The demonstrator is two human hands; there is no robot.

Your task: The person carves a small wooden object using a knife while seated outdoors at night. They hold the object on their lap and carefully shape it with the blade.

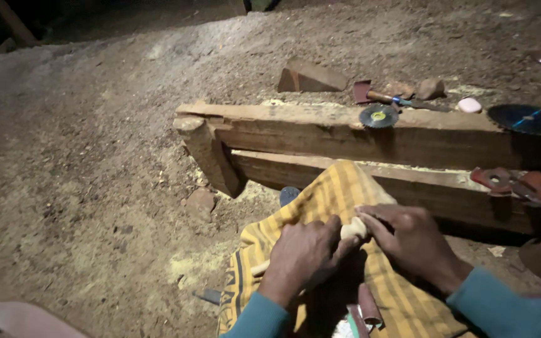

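Observation:
My left hand (305,253) and my right hand (408,241) meet over a yellow striped cloth (339,194) draped across my lap. Both hands grip a small pale wooden piece (353,229), which shows between the fingertips; a pale end (259,269) also sticks out left of my left hand. Teal sleeves cover both forearms. Below the hands lie reddish rolled strips (367,305), partly hidden in shadow.
A rough wooden frame of beams (320,125) lies on sawdust-covered ground ahead. On it rest a small saw blade (379,116), a large dark saw blade (529,119) and red metal discs (521,183). A brick (311,76), a hammer-like tool (377,95) and stones lie behind.

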